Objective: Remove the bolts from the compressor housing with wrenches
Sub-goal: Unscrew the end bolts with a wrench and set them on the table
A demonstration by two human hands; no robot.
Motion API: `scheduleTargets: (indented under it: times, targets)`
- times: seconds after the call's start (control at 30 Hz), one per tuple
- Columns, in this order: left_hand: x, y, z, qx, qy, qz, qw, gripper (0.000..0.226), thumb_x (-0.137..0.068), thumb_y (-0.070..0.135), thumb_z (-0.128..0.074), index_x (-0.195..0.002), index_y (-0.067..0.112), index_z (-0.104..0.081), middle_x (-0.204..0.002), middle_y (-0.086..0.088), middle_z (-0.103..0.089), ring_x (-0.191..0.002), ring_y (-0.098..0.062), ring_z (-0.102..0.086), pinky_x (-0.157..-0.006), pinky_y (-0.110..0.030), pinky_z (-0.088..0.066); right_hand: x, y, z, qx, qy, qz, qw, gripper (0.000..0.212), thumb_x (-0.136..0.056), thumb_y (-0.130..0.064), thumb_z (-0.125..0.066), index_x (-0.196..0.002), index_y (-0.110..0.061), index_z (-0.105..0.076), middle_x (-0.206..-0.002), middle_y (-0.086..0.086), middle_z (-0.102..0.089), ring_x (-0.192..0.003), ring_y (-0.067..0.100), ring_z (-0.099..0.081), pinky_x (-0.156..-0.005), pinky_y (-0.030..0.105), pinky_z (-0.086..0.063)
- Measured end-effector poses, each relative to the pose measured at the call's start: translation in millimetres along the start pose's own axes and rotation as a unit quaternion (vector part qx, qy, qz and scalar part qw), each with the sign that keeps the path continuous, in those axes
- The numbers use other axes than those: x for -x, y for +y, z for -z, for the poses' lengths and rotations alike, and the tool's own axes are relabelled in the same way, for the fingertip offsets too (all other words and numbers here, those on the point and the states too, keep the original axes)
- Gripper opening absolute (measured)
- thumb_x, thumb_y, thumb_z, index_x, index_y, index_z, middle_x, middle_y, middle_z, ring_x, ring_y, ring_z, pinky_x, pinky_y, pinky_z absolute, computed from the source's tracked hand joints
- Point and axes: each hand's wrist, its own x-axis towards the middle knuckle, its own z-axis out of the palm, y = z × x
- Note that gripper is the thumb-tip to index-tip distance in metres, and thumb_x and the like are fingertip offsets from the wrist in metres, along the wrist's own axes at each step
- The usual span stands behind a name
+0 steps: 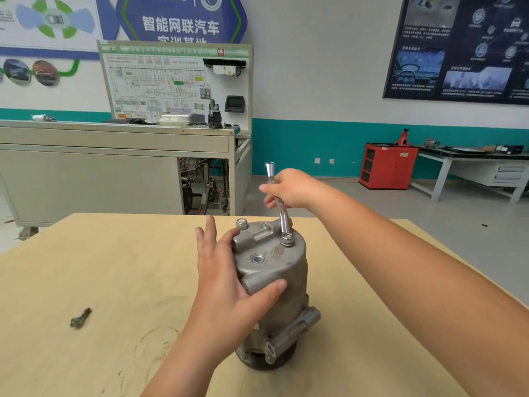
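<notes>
A grey metal compressor housing [274,270] stands upright on the wooden table [114,267]. My left hand [226,279] presses against its left side, fingers spread and thumb across the front. My right hand [292,189] grips the shaft of a chrome wrench [282,216]. The wrench's lower end sits on a bolt [287,241] at the top right of the housing. Another bolt [242,224] stands up at the top left edge. A loose bolt [81,318] lies on the table at the left.
Behind the table stands a grey training bench [114,156] with a wiring diagram board [174,84]. A red cabinet [388,164] and a white workbench [472,167] stand at the right wall. Grey floor lies to the right of the table.
</notes>
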Motion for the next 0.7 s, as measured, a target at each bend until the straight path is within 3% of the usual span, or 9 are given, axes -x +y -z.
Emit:
scheduleTargets:
  times: [0.1,0.17,0.27,0.4,0.47,0.53,0.6,0.7]
  targets:
    - [0.4,2.2,1.1,0.013,-0.018,0.019,1.000,0.076,-0.044,0.073,-0.055,-0.113,0.058,-0.026,-0.146,0.030,0.014,-0.139,0.006,0.023,-0.114,-0.025,-0.001,2.4,-16.3,-13.6,0.110,-0.086,0.035,0.990,0.039,-0.097,-0.032,-0.046,-0.095,0.001,-0.067,-0.087,0.005,-0.070,-0.076,0.017,-0.066,-0.074,0.029,-0.047]
    - [3.7,0.5,3.2,0.034,-0.023,0.033,0.999,0.078,-0.043,0.071,-0.058,-0.115,0.059,-0.029,-0.151,0.027,0.009,-0.141,0.005,0.018,-0.119,-0.033,-0.006,3.5,-22.0,-23.6,0.189,-0.110,0.082,0.972,0.029,-0.094,-0.026,-0.051,-0.098,-0.005,-0.071,-0.092,0.006,-0.070,-0.083,0.020,-0.063,-0.075,0.030,-0.047]
    - [8.1,-2.1,6.0,0.040,-0.018,0.037,0.998,0.078,-0.045,0.070,-0.059,-0.116,0.056,-0.031,-0.158,0.018,0.000,-0.142,0.006,0.013,-0.120,-0.041,-0.012,3.9,-23.7,-26.2,0.174,-0.099,0.123,0.972,0.022,-0.089,-0.012,-0.055,-0.104,-0.013,-0.072,-0.107,0.000,-0.070,-0.096,0.015,-0.061,-0.081,0.023,-0.046]
    - [7.4,0.2,6.3,0.032,-0.024,0.035,0.999,0.079,-0.045,0.070,-0.058,-0.117,0.054,-0.030,-0.157,0.014,-0.007,-0.144,0.003,0.009,-0.120,-0.042,-0.014,2.6,-20.4,-25.7,0.167,-0.078,0.154,0.971,0.025,-0.093,-0.023,-0.054,-0.112,-0.013,-0.068,-0.107,-0.002,-0.067,-0.101,0.015,-0.059,-0.082,0.022,-0.041]
    - [7.1,0.0,5.9,0.034,-0.023,0.036,0.999,0.079,-0.045,0.070,-0.058,-0.117,0.054,-0.030,-0.156,0.018,-0.004,-0.144,0.002,0.007,-0.120,-0.042,-0.014,4.4,-18.5,-26.7,0.127,-0.078,0.142,0.979,0.031,-0.090,-0.038,-0.056,-0.105,-0.015,-0.070,-0.094,-0.005,-0.067,-0.091,0.016,-0.060,-0.076,0.026,-0.044]
    - [7.1,-0.6,5.6,0.033,-0.022,0.037,0.999,0.079,-0.045,0.071,-0.058,-0.117,0.054,-0.030,-0.155,0.020,-0.003,-0.145,0.000,0.006,-0.120,-0.042,-0.014,4.6,-15.2,-26.9,0.068,-0.085,0.117,0.987,0.035,-0.083,-0.047,-0.063,-0.101,-0.018,-0.072,-0.094,-0.005,-0.069,-0.089,0.012,-0.062,-0.075,0.027,-0.047]
    - [7.1,0.0,5.7,0.034,-0.022,0.037,0.999,0.078,-0.045,0.070,-0.058,-0.116,0.056,-0.028,-0.154,0.022,-0.003,-0.145,-0.001,0.004,-0.120,-0.042,-0.015,3.8,-12.1,-26.3,0.026,-0.088,0.106,0.990,0.031,-0.080,-0.045,-0.067,-0.098,-0.020,-0.073,-0.090,-0.009,-0.068,-0.085,0.009,-0.061,-0.070,0.022,-0.045]
    - [6.8,0.0,7.0,0.028,-0.022,0.032,0.999,0.079,-0.045,0.069,-0.059,-0.117,0.054,-0.030,-0.152,0.019,-0.011,-0.146,-0.005,0.000,-0.119,-0.042,-0.017,6.7,-12.1,-20.7,-0.119,-0.035,0.064,0.990,0.015,-0.086,-0.032,-0.062,-0.085,-0.018,-0.066,-0.067,-0.006,-0.055,-0.057,0.009,-0.049,-0.055,0.023,-0.037]
